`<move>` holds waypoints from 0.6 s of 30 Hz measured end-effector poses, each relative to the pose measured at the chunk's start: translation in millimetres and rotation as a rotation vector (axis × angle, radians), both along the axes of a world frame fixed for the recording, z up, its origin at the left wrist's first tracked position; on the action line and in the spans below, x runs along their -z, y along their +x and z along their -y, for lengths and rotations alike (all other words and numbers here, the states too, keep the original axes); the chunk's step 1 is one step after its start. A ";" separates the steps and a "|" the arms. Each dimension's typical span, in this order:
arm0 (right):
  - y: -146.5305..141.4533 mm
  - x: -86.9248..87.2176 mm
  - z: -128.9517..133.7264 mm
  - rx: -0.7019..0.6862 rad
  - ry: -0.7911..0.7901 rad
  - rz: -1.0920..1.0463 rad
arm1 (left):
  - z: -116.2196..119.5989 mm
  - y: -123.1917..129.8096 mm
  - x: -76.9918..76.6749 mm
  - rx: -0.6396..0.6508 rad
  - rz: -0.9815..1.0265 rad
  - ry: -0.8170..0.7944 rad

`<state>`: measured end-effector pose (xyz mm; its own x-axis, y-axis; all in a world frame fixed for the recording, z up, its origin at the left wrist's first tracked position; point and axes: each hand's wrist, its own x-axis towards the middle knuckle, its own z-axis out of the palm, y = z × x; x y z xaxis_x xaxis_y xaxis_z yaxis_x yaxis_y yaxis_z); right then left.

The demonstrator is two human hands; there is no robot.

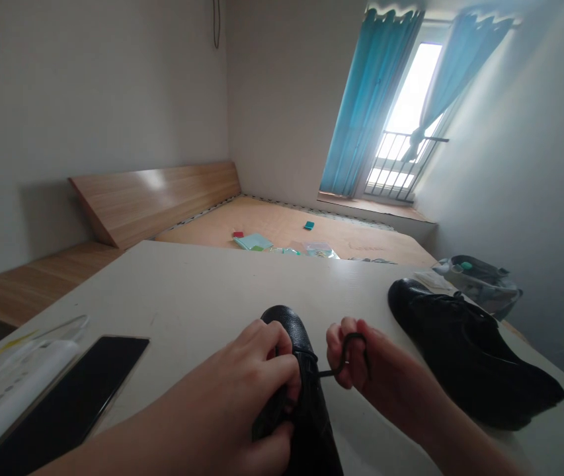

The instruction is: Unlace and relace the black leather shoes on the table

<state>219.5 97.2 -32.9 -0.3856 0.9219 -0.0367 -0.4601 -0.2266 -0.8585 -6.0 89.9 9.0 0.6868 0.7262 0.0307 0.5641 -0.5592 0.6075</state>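
A black leather shoe (286, 322) lies on the white table in front of me, its toe pointing away. My left hand (262, 383) is closed on its upper around the lacing, with the fingers curled in; the exact spot they pinch is hidden. To the right, my right hand (358, 354) has its fingers curled round a dark shoelace (328, 374). The lace runs taut from the shoe's eyelets to the fingers, and its loose end loops over the hand. A second black shoe (465, 350), laced, rests on the table beyond my right forearm.
On the left of the white table (202, 284) lie a dark-screened phone (78, 390) and a white power strip (18, 383). Behind the table is a bed (272, 215) with small packets on it. A lined bin (484, 284) stands past the right edge.
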 end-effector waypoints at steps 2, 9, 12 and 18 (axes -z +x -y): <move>-5.8 4.3 5.7 -0.007 0.120 0.171 | 3.7 0.4 2.7 -0.004 0.116 -0.068; -13.5 11.9 12.8 0.105 0.556 0.668 | 0.7 -18.5 -7.0 0.082 0.745 -0.635; -17.0 12.0 17.7 0.137 0.741 0.837 | -9.5 -32.5 -20.8 0.279 0.665 -0.868; -25.5 8.2 33.2 0.171 1.040 1.016 | -16.4 -24.5 -26.9 0.008 0.776 -0.926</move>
<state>194.0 64.0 -41.0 -0.4857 0.7333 0.4758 0.4733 0.6783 -0.5621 -30.5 106.3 35.9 0.7208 0.6868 -0.0932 -0.1295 0.2656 0.9553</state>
